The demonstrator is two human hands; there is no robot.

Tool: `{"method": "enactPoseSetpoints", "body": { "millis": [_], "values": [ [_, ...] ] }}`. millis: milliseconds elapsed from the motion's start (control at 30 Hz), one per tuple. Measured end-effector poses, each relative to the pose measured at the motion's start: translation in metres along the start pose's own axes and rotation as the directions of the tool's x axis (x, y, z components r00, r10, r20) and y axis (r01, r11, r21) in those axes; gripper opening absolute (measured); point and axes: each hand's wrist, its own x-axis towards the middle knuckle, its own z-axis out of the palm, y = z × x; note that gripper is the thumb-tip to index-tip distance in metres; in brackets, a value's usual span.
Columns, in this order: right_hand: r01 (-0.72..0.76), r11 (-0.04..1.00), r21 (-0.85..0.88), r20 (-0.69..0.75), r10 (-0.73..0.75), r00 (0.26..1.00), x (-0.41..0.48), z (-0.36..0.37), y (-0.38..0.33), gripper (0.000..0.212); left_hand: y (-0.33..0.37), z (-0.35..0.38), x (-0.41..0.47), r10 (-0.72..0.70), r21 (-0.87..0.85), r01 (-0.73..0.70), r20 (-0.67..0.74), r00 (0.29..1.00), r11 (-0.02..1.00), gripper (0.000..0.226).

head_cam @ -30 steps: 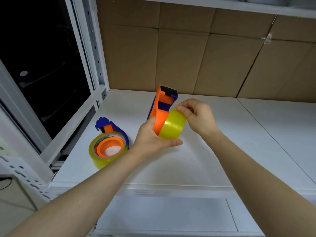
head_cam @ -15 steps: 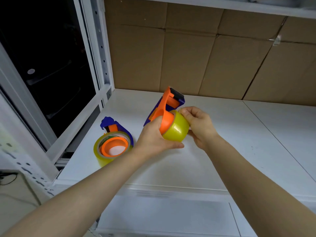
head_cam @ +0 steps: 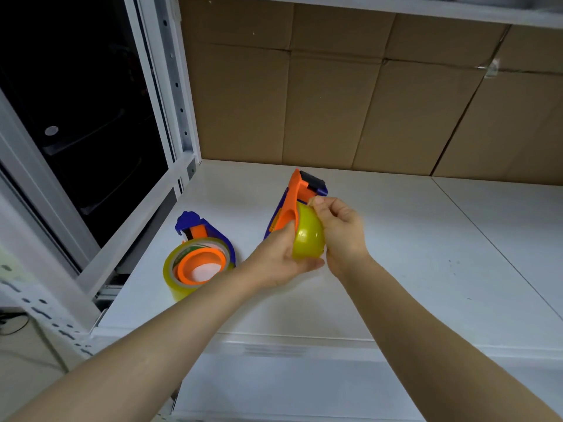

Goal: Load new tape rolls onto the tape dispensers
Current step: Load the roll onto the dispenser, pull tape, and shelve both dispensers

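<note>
A person holds an orange and blue tape dispenser point(head_cam: 297, 202) up over a white shelf point(head_cam: 411, 248). A yellow tape roll point(head_cam: 307, 240) sits on the dispenser, at the end close to the person. The long way of the dispenser runs from that roll up and away, toward the brown cardboard wall point(head_cam: 335, 95) at the back. Its far end, with a dark part on top, points at the wall and tips a little to the right. The round face of the roll looks to the right, toward the right hand.

The left hand point(head_cam: 277, 260) is closed around the roll end of the dispenser. Its thumb lies along the orange side, and its fingers curl under the roll.

The right hand point(head_cam: 342, 233) is bent in close on the right side of the roll. Its thumb and first finger are pinched together at the top edge of the roll, just below the orange arm. It looks like they grip the loose end of the tape, but that bit is too small to be sure.

A second dispenser point(head_cam: 202, 234) lies flat on the shelf to the left, apart from both hands. It has a yellow roll point(head_cam: 179, 269) on it too, with an orange ring in the middle facing up. Its blue end points toward the back left, near a white metal post point(head_cam: 170, 86).
</note>
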Motion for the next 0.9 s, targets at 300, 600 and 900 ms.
{"method": "enactPoseSetpoints", "body": {
  "millis": [300,600,900],
  "values": [
    [0.346,0.715,-0.607,0.348,-0.153,0.925,0.015,-0.023,-0.016,0.011,-0.008,-0.01,-0.008,-0.132,-0.242,0.151,0.092,0.987,0.958,0.032],
    [0.545,0.024,-0.838,0.498,-0.373,0.783,0.013,-0.014,-0.011,0.031,-0.016,-0.007,-0.01,-0.17,-0.416,0.169,0.036,0.985,0.894,0.012],
    [0.333,0.617,-0.713,0.256,-0.213,0.943,0.026,-0.013,-0.027,0.008,-0.013,-0.006,-0.003,-0.298,-0.486,0.225,-0.078,0.951,0.844,0.035]
  ]
}}
